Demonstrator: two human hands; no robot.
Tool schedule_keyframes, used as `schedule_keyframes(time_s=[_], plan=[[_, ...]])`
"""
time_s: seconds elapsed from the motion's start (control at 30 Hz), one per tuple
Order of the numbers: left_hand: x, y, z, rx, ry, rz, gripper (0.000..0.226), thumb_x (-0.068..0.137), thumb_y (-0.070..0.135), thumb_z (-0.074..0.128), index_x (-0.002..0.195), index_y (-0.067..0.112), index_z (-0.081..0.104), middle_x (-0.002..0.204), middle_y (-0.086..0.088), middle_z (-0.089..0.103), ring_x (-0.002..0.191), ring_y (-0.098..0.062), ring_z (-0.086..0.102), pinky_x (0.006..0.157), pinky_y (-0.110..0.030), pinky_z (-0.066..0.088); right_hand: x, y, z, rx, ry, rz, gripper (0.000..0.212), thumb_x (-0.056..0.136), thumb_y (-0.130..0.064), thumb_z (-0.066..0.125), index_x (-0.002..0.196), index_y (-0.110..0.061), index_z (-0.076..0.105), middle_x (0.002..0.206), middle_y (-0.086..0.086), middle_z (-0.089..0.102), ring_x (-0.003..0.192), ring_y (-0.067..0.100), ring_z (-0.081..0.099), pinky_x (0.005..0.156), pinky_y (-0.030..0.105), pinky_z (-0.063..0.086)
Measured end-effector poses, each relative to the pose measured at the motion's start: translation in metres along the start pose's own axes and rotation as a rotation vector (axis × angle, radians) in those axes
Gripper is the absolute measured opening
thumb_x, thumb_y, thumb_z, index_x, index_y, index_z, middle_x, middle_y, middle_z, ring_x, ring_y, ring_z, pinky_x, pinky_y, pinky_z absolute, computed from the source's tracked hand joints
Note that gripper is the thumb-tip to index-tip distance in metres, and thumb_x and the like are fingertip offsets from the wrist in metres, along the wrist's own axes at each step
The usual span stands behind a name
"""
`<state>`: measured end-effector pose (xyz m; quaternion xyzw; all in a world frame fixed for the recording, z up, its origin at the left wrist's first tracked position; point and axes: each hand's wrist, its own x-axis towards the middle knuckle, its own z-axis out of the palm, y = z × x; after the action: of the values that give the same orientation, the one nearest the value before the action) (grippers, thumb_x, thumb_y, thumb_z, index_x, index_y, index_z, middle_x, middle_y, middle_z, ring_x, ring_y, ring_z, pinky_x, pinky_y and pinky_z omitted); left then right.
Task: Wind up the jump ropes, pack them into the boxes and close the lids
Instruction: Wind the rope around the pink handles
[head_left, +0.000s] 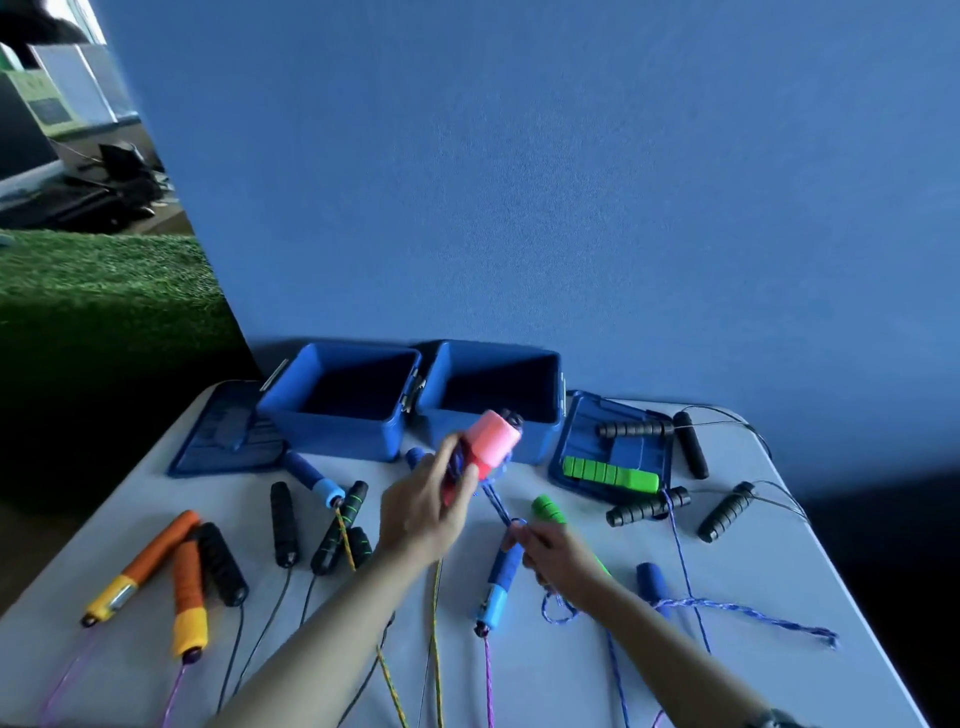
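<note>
Two hands on one rope, winding half done

Left hand (426, 512) is clenched round the pink-handled jump rope (491, 441), held up off the table (545, 675) just in front of the right-hand blue box (491, 395). Handle's long axis tilts up and away from the palm, toward that box's open mouth. Some dark blue cord looks already bunched against the handle under the fingers; blur makes the turns impossible to count.

Right hand (558, 558) sits lower and nearer the person, to the right of the left hand, pinching the blue cord (498, 506). Cord runs taut-ish from the pinch up and left to the handle, so the feed direction is diagonal, right hand to left.

Judgement: next wrap needs the right hand to carry the cord around the handle axis, across rather than along it. Left hand is nearer both boxes, so it should do the drop-in.

Left-hand blue box (337, 400) is also open and looks empty. Both lids lie flat, left lid (223, 431) and right lid (618, 441); a green handle (610, 474) and a black one rest on the right lid and must be cleared first.
</note>
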<state>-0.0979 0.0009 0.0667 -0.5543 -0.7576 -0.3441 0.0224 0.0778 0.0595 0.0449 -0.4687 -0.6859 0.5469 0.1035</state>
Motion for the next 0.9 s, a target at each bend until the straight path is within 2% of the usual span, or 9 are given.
schedule_keyframes(time_s=[0.13, 0.23, 0.33, 0.5, 0.6, 0.67, 0.73, 0.8, 0.9], plan=[[0.020, -0.019, -0.003, 0.130, 0.077, -0.145, 0.073, 0.082, 0.065, 0.006, 0.132, 0.027, 0.043, 0.105, -0.010, 0.067, 0.086, -0.037, 0.065, 0.067, -0.036, 0.046, -0.020, -0.009, 0.009, -0.278, 0.054, -0.116, 0.033, 0.099, -0.020, 0.041, 0.072, -0.027, 0.059, 0.048, -0.026, 0.050, 0.042, -0.001, 0.043, 0.047, 0.011, 0.030], [0.035, -0.036, -0.003, 0.138, 0.087, -0.364, 0.062, 0.089, 0.064, 0.017, 0.127, 0.022, 0.042, 0.104, -0.019, 0.065, 0.089, -0.042, 0.063, 0.073, -0.042, 0.048, -0.037, -0.016, 0.018, -0.418, 0.028, -0.199, 0.025, 0.099, -0.023, 0.041, 0.091, -0.016, 0.064, 0.069, -0.013, 0.060, 0.061, 0.007, 0.052, 0.057, 0.016, 0.033], [0.041, -0.045, 0.001, 0.195, 0.034, -0.425, 0.046, 0.096, 0.054, 0.031, 0.126, 0.021, 0.041, 0.099, -0.020, 0.065, 0.087, -0.042, 0.063, 0.072, -0.041, 0.047, -0.047, -0.022, 0.028, -0.474, 0.064, -0.260, 0.031, 0.100, -0.034, 0.037, 0.093, -0.013, 0.058, 0.089, 0.011, 0.066, 0.080, 0.031, 0.059, 0.067, 0.033, 0.043], [0.044, -0.057, -0.001, 0.260, -0.023, -0.501, 0.049, 0.096, 0.056, 0.028, 0.124, 0.018, 0.041, 0.098, -0.021, 0.062, 0.089, -0.041, 0.062, 0.071, -0.040, 0.044, -0.051, -0.034, 0.020, -0.586, 0.111, -0.316, 0.035, 0.098, -0.041, 0.034, 0.087, -0.015, 0.054, 0.085, 0.017, 0.060, 0.073, 0.039, 0.054, 0.063, 0.038, 0.043], [0.035, -0.059, -0.001, 0.433, -0.097, -0.378, 0.054, 0.096, 0.059, 0.025, 0.128, 0.020, 0.042, 0.093, -0.021, 0.062, 0.082, -0.038, 0.065, 0.066, -0.037, 0.044, -0.058, -0.043, 0.008, -0.573, 0.105, -0.375, 0.031, 0.098, -0.043, 0.034, 0.084, -0.020, 0.050, 0.082, 0.007, 0.062, 0.072, 0.030, 0.052, 0.065, 0.037, 0.045], [0.022, -0.058, 0.005, 0.469, -0.162, -0.219, 0.056, 0.094, 0.057, 0.022, 0.121, 0.019, 0.053, 0.076, -0.019, 0.060, 0.062, -0.036, 0.064, 0.055, -0.033, 0.043, -0.058, -0.054, -0.005, -0.506, 0.089, -0.439, 0.028, 0.098, -0.039, 0.037, 0.076, -0.024, 0.044, 0.065, -0.006, 0.053, 0.069, 0.021, 0.045, 0.064, 0.037, 0.042], [0.008, -0.060, 0.010, 0.494, -0.224, -0.050, 0.054, 0.091, 0.052, 0.026, 0.112, 0.018, 0.062, 0.062, -0.016, 0.054, 0.044, -0.031, 0.057, 0.046, -0.027, 0.034, -0.053, -0.065, -0.018, -0.462, 0.096, -0.490, 0.029, 0.097, -0.032, 0.043, 0.069, -0.026, 0.041, 0.054, -0.010, 0.044, 0.058, 0.011, 0.041, 0.056, 0.026, 0.036], [-0.004, -0.060, 0.014, 0.551, -0.202, 0.119, 0.049, 0.091, 0.048, 0.029, 0.111, 0.020, 0.064, 0.057, -0.011, 0.050, 0.038, -0.027, 0.052, 0.044, -0.024, 0.029, -0.044, -0.072, -0.028, -0.410, 0.098, -0.485, 0.032, 0.096, -0.024, 0.048, 0.065, -0.030, 0.042, 0.054, -0.011, 0.046, 0.054, 0.008, 0.040, 0.054, 0.019, 0.031], [-0.020, -0.054, 0.019, 0.562, -0.210, 0.324, 0.049, 0.093, 0.049, 0.028, 0.117, 0.023, 0.062, 0.061, -0.008, 0.052, 0.039, -0.025, 0.050, 0.040, -0.026, 0.038, -0.026, -0.076, -0.040, -0.308, 0.094, -0.429, 0.026, 0.095, -0.019, 0.050, 0.071, -0.027, 0.050, 0.061, -0.010, 0.050, 0.055, 0.001, 0.041, 0.056, 0.016, 0.033]])
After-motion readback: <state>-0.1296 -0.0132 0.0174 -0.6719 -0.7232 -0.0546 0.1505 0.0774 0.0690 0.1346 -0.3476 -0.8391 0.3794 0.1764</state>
